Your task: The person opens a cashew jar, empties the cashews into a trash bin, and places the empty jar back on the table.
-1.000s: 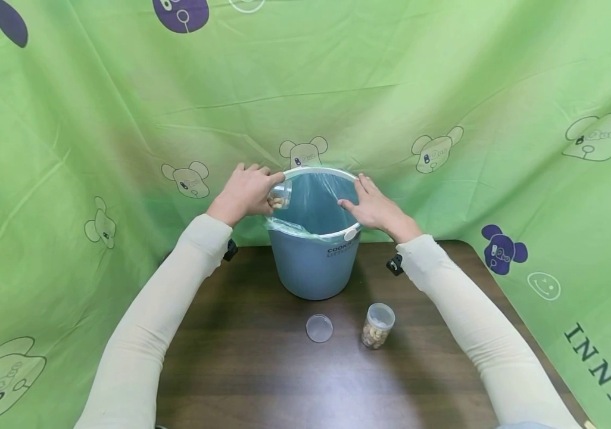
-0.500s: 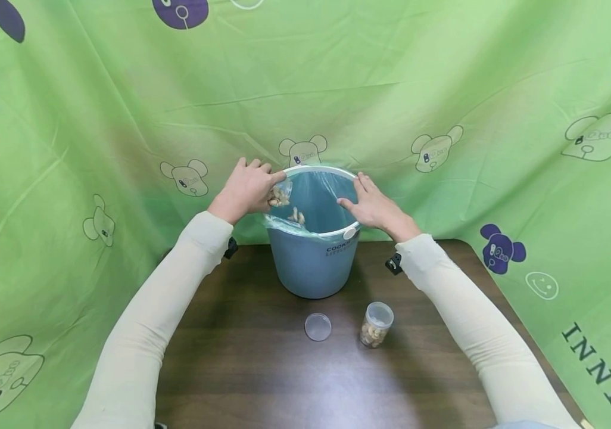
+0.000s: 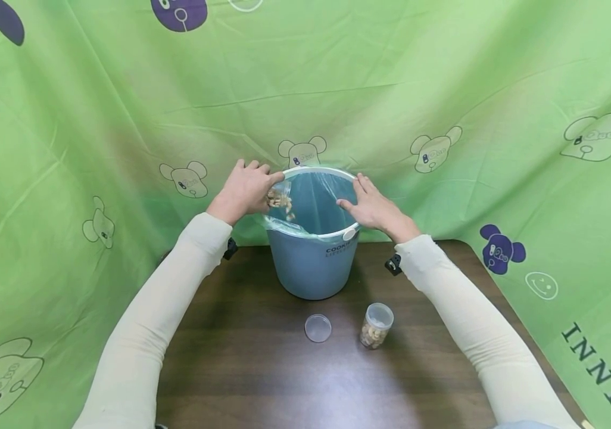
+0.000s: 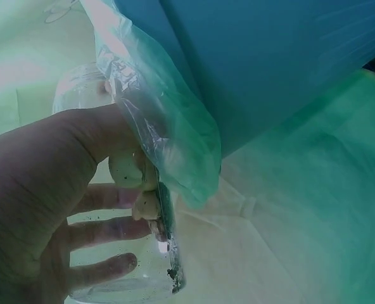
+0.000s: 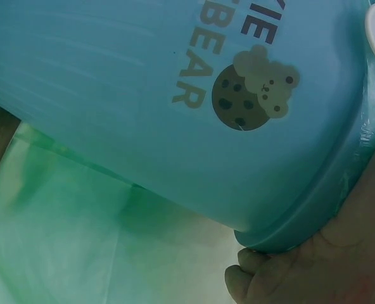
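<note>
My left hand [image 3: 245,189] holds a clear plastic jar [image 3: 284,189] tilted over the left rim of a blue trash bin [image 3: 311,268]. Cashews [image 3: 280,201] spill from its mouth into the bin. The left wrist view has fingers behind the transparent jar [image 4: 105,247] and a few cashews [image 4: 146,206] near its opening. A thin greenish bag [image 3: 284,225] lines the bin and folds over the white rim [image 3: 332,170]. My right hand [image 3: 375,205] rests on the right rim, fingers fairly straight outside and thumb extended over the opening; fingertips [image 5: 238,278] show beside the rim.
A second clear jar [image 3: 377,326], partly filled with cashews, stands on the brown table [image 3: 262,381] to the front right of the bin. A round clear lid [image 3: 318,328] lies to its left. A green printed cloth [image 3: 370,89] hangs behind and at both sides.
Cashews inside the tilted jar have started pouring out; a clump was falling half a second ago and more drop now. Both hands have stayed almost in place.
</note>
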`<action>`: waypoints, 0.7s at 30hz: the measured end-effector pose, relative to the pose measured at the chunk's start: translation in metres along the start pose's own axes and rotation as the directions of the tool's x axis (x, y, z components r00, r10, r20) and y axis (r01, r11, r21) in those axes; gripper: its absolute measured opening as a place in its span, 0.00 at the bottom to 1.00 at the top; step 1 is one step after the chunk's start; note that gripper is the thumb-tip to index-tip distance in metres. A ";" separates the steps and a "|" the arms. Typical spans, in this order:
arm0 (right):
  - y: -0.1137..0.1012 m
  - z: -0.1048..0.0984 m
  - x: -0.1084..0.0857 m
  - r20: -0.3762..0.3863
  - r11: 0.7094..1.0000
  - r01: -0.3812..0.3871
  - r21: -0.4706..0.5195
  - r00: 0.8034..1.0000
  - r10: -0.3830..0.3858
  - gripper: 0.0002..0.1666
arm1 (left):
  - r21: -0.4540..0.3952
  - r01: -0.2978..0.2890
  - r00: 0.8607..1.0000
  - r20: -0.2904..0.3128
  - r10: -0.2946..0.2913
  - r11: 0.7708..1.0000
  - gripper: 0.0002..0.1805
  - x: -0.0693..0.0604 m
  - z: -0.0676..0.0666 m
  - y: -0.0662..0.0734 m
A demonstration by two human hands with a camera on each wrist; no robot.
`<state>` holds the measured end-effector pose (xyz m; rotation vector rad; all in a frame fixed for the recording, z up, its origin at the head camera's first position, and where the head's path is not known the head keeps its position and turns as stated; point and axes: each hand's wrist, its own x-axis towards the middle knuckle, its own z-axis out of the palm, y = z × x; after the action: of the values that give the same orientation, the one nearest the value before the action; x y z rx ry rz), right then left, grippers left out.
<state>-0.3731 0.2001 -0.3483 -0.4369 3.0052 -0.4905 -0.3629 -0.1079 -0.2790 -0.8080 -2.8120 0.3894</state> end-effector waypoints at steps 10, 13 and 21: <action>0.002 0.000 0.000 0.006 1.000 -0.012 0.004 1.000 0.012 0.54 | -0.008 0.002 1.000 -0.016 -0.002 1.000 0.42 0.002 0.002 0.000; 0.002 0.001 0.000 0.011 1.000 -0.014 0.004 1.000 0.014 0.54 | -0.010 0.001 1.000 -0.013 -0.002 1.000 0.42 0.001 0.002 0.000; 0.004 -0.001 0.001 0.001 1.000 -0.014 0.005 1.000 0.014 0.54 | -0.017 0.002 1.000 -0.013 -0.003 1.000 0.43 0.002 0.000 -0.001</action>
<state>-0.3753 0.2033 -0.3483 -0.4156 3.0038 -0.4962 -0.3651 -0.1071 -0.2789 -0.8077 -2.8082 0.3586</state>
